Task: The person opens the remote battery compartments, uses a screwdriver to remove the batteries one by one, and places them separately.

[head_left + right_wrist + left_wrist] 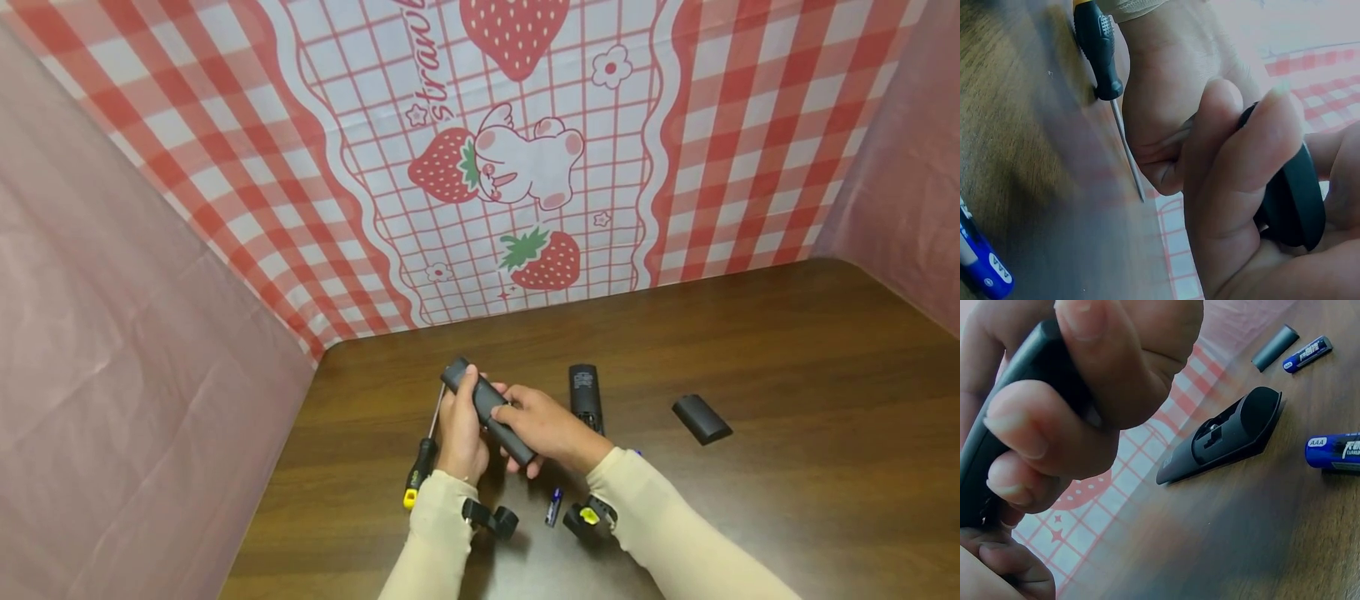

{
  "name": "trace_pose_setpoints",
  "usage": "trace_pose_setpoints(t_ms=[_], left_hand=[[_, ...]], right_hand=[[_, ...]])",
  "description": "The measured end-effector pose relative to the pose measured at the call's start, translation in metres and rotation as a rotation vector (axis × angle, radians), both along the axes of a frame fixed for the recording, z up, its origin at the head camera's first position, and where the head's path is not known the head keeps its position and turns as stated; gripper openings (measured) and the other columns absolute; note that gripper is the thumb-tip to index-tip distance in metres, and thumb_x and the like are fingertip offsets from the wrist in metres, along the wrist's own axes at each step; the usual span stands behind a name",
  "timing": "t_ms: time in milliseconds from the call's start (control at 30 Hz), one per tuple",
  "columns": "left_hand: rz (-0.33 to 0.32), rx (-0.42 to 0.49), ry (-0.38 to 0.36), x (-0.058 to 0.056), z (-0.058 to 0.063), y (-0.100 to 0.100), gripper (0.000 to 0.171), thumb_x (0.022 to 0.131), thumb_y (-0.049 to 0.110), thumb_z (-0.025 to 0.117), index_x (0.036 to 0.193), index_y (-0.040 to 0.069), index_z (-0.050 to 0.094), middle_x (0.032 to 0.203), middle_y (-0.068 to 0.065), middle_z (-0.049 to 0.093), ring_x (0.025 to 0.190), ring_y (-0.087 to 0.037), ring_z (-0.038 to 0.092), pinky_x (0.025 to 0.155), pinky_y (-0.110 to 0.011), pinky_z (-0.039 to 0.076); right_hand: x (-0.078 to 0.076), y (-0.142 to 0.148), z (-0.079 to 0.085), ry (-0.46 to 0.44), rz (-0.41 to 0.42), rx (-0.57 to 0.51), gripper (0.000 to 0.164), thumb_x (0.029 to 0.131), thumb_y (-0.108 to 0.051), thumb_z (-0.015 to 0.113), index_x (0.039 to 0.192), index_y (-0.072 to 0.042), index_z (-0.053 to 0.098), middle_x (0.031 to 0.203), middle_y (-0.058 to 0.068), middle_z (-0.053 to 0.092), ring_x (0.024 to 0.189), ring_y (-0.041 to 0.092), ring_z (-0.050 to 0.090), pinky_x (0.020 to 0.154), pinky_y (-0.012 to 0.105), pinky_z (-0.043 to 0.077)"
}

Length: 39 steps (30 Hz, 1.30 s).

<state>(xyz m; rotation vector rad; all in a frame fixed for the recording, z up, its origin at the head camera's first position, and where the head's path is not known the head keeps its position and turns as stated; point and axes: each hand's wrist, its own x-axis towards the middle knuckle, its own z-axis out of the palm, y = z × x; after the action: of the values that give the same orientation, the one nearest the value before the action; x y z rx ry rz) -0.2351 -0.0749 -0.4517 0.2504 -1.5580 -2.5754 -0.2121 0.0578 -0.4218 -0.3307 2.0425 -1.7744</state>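
Note:
Both hands hold a black remote control (487,404), tilted above the table with its smooth side up. My left hand (461,429) grips its far end, the thumb lying along the surface. My right hand (543,425) holds the nearer half, thumb on top and fingers curled beneath. In the left wrist view, fingers wrap the dark remote body (1007,419); the right wrist view shows its end (1300,206) between fingers. The underside is mostly hidden by the hands. A second black remote (585,392) lies beyond the right hand, its battery compartment (1213,434) uncovered.
A screwdriver (422,467) with a black and yellow handle lies beside the left hand. One blue AAA battery (553,507) lies between the forearms; another battery (1307,354) is near a loose black cover (702,418) at right. A patterned cloth (525,167) backs the table.

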Motion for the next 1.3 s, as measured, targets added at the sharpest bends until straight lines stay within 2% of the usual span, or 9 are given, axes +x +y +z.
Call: trace_pose_setpoints(t_ms=[200,333,467,633,767,933,1133,1300], left_hand=[[-0.001,-0.001,0.013,-0.0009,-0.0014,0.0,0.038,0.102,0.033,0.057,0.113,-0.004,0.055,0.081,-0.011,0.069,0.079,-0.022,0.068,0.074,-0.031,0.053],[0.012,-0.022,0.025,-0.0014,-0.0013,0.0006,0.039,0.102,0.032,0.057,0.113,-0.005,0.055,0.081,-0.011,0.069,0.08,-0.023,0.068,0.076,-0.032,0.053],[0.032,-0.049,0.034,-0.0009,-0.0002,0.0012,0.042,0.103,0.033,0.055,0.115,-0.007,0.052,0.08,-0.012,0.069,0.081,-0.024,0.069,0.079,-0.033,0.053],[0.046,-0.059,0.02,-0.0001,-0.0006,0.0004,0.04,0.105,0.036,0.052,0.113,-0.004,0.051,0.081,-0.012,0.069,0.077,-0.023,0.068,0.073,-0.033,0.055],[0.048,-0.059,0.017,-0.0002,-0.0011,0.0001,0.038,0.104,0.036,0.053,0.11,-0.001,0.052,0.08,-0.012,0.07,0.077,-0.023,0.069,0.072,-0.034,0.056],[0.046,-0.05,0.037,-0.0003,-0.0024,-0.0007,0.038,0.104,0.036,0.054,0.11,-0.001,0.051,0.08,-0.012,0.069,0.075,-0.023,0.07,0.073,-0.037,0.057],[0.048,-0.049,0.044,0.0011,-0.0033,-0.0012,0.036,0.105,0.035,0.053,0.111,-0.001,0.051,0.08,-0.012,0.068,0.074,-0.023,0.07,0.074,-0.037,0.057],[0.058,-0.062,0.048,0.0005,-0.0054,-0.0008,0.035,0.104,0.034,0.054,0.109,-0.001,0.051,0.079,-0.013,0.069,0.074,-0.023,0.07,0.076,-0.037,0.057]], right_hand=[[0.0001,0.0006,-0.0003,-0.028,-0.003,-0.014,0.028,0.102,-0.023,0.05,0.117,0.0,0.051,0.078,0.02,0.065,0.049,0.022,0.064,0.036,0.029,0.046],[-0.0005,0.0005,0.0005,-0.007,-0.019,0.009,0.027,0.101,-0.022,0.05,0.117,0.0,0.052,0.078,0.019,0.063,0.049,0.022,0.065,0.036,0.03,0.046],[-0.0006,-0.0001,0.0026,0.106,-0.066,0.117,0.029,0.1,-0.021,0.055,0.12,0.0,0.054,0.076,0.016,0.062,0.051,0.023,0.065,0.037,0.033,0.047],[0.0014,-0.0007,0.0046,0.223,-0.106,0.254,0.036,0.098,-0.027,0.063,0.122,-0.001,0.057,0.083,0.012,0.06,0.053,0.023,0.061,0.04,0.039,0.05],[0.0035,-0.0006,0.0053,0.242,-0.099,0.311,0.045,0.094,-0.032,0.069,0.125,-0.002,0.056,0.091,0.011,0.061,0.052,0.023,0.057,0.041,0.04,0.05],[0.0049,-0.0009,0.0066,0.258,-0.077,0.35,0.052,0.09,-0.031,0.074,0.129,-0.003,0.054,0.095,0.013,0.062,0.05,0.023,0.057,0.041,0.036,0.049],[0.0074,-0.0014,0.0074,0.327,-0.027,0.433,0.058,0.087,-0.025,0.078,0.132,-0.002,0.051,0.083,0.01,0.061,0.045,0.019,0.056,0.04,0.032,0.046],[0.0073,-0.0023,0.008,0.333,-0.022,0.486,0.058,0.088,-0.025,0.077,0.134,-0.001,0.051,0.079,0.008,0.061,0.05,0.017,0.057,0.043,0.031,0.047]])
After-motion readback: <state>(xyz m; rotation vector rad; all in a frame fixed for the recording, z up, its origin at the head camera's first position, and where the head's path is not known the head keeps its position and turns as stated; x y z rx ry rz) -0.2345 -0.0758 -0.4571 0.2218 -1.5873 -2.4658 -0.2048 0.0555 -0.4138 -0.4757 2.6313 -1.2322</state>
